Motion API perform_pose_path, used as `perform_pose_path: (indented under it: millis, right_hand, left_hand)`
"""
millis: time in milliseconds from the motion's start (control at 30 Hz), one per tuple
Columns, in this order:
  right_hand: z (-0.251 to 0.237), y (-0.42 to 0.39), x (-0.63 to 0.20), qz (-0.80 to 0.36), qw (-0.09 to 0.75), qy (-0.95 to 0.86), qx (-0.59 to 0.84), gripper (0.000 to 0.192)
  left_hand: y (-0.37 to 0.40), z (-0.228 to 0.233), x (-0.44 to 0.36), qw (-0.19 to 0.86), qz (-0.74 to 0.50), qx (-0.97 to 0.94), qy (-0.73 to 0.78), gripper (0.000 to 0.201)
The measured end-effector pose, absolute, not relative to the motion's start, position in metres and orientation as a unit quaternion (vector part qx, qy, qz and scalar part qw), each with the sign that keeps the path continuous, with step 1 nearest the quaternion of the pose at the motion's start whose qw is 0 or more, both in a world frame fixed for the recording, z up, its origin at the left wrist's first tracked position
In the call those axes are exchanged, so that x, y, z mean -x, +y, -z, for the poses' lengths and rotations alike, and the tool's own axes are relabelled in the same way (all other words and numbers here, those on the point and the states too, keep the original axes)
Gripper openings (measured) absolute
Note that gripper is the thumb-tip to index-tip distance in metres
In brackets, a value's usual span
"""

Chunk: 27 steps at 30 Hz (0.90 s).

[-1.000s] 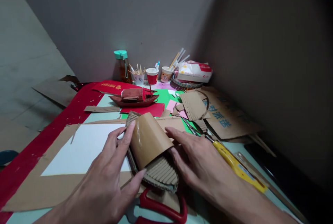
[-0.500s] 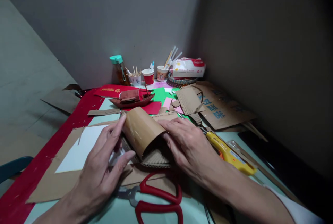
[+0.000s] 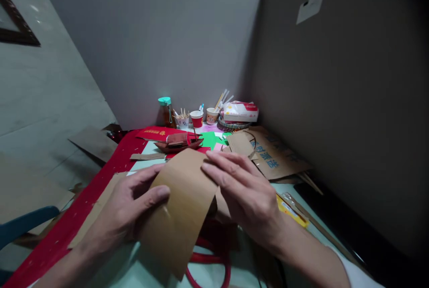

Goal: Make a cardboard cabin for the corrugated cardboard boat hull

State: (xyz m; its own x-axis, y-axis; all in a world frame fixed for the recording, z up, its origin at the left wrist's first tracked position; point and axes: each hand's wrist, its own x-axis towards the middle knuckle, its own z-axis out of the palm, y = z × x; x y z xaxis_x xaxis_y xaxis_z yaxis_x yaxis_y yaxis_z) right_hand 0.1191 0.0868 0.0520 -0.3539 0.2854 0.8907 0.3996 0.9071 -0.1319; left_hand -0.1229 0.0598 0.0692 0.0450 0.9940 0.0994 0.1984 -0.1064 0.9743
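A curved sheet of brown cardboard (image 3: 181, 203) is raised above the table, its near end hanging down. My left hand (image 3: 122, 205) grips its left edge, thumb on top and fingers behind. At the upper right edge, my right hand (image 3: 250, 189) has its fingers laid over the sheet; its thumb is hidden. Beneath the sheet, red-handled scissors (image 3: 211, 258) lie partly covered, blades out of sight. A small brown model boat (image 3: 177, 144) with a mast stands just beyond my hands.
Farther back are a teal-lidded bottle (image 3: 166, 114), a red paper cup (image 3: 197, 119), a cup of sticks (image 3: 182, 120) and a tissue pack (image 3: 241, 111). To the right lie a printed cardboard piece (image 3: 275, 154) and a yellow tool (image 3: 292, 211). Grey panels rise behind and right.
The curved cardboard has been lifted off the ridged cardboard piece, brought nearer and tipped downward. My left hand now grips its edge. The view has tilted up.
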Motion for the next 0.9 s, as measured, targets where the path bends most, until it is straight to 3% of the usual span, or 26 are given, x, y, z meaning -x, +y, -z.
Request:
perform_pose_path:
  millis: [100, 200, 267, 433, 500, 567, 633, 733, 900]
  right_hand:
    - [-0.065, 0.058, -0.121, -0.063, 0.554, -0.804, 0.206, 0.037]
    - [-0.068, 0.027, -0.121, -0.330, 0.545, -0.692, 0.340, 0.026]
    - [-0.061, 0.008, -0.116, -0.479, 0.488, -0.638, 0.355, 0.032]
    - [-0.039, -0.018, -0.102, -0.570, 0.355, -0.647, 0.361, 0.041]
    - [-0.038, -0.019, -0.104, -0.540, 0.324, -0.692, 0.353, 0.037]
    - [-0.037, -0.015, -0.110, -0.434, 0.324, -0.753, 0.374, 0.027]
    - [-0.031, -0.009, -0.114, -0.271, 0.311, -0.826, 0.385, 0.024]
    - [-0.006, 0.002, -0.110, 0.006, 0.221, -0.915, 0.338, 0.029]
    - [0.029, 0.019, -0.095, 0.099, 0.203, -0.924, 0.309, 0.044]
  left_hand:
    - [0.049, -0.079, 0.122, 0.530, -0.447, -0.542, 0.475, 0.039]
    - [0.032, -0.075, 0.124, 0.560, -0.450, -0.529, 0.451, 0.039]
    - [0.017, -0.069, 0.125, 0.587, -0.428, -0.520, 0.449, 0.040]
    - [-0.015, -0.056, 0.129, 0.669, -0.367, -0.447, 0.466, 0.037]
    - [-0.020, -0.056, 0.131, 0.690, -0.356, -0.421, 0.469, 0.037]
    - [-0.022, -0.058, 0.135, 0.698, -0.356, -0.394, 0.481, 0.039]
    - [-0.021, -0.061, 0.139, 0.703, -0.368, -0.363, 0.488, 0.043]
    - [-0.019, -0.060, 0.147, 0.707, -0.391, -0.344, 0.479, 0.039]
    - [-0.011, -0.056, 0.158, 0.724, -0.401, -0.352, 0.436, 0.036]
